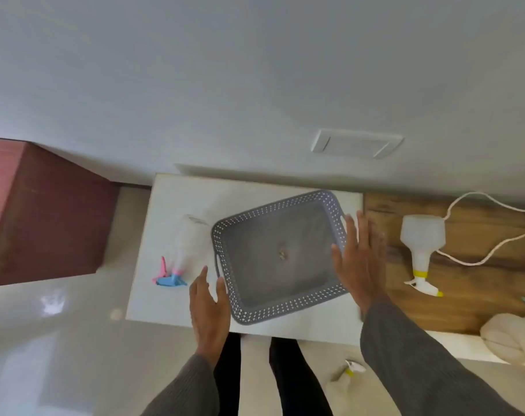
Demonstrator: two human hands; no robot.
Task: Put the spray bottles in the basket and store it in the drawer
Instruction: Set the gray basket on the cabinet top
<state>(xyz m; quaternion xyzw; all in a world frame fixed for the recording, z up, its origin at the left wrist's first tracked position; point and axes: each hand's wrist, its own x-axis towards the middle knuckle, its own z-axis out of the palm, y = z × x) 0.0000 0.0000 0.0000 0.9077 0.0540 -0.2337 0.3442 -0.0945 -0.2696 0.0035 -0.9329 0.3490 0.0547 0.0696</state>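
A grey perforated basket [285, 307] lies with nothing in it on the white cabinet top [177, 199]. Left of it a clear spray bottle with a pink and blue trigger [183, 250] lies on its side. A white spray bottle with a yellow collar [421, 244] lies on the wooden surface to the right. A third, white and yellow spray bottle [349, 370] rests on the floor by my legs. My left hand [208, 310] is open beside the basket's near-left corner. Over the basket's right rim, my right hand [360, 262] spreads flat and holds nothing.
A white cord [477, 202] loops across the wooden top [480, 301]. A cream bundle of cloth [510, 337] sits at the right edge. A dark red cabinet [45, 217] stands at the left. A wall plate [355, 144] is behind the cabinet. The floor is glossy tile.
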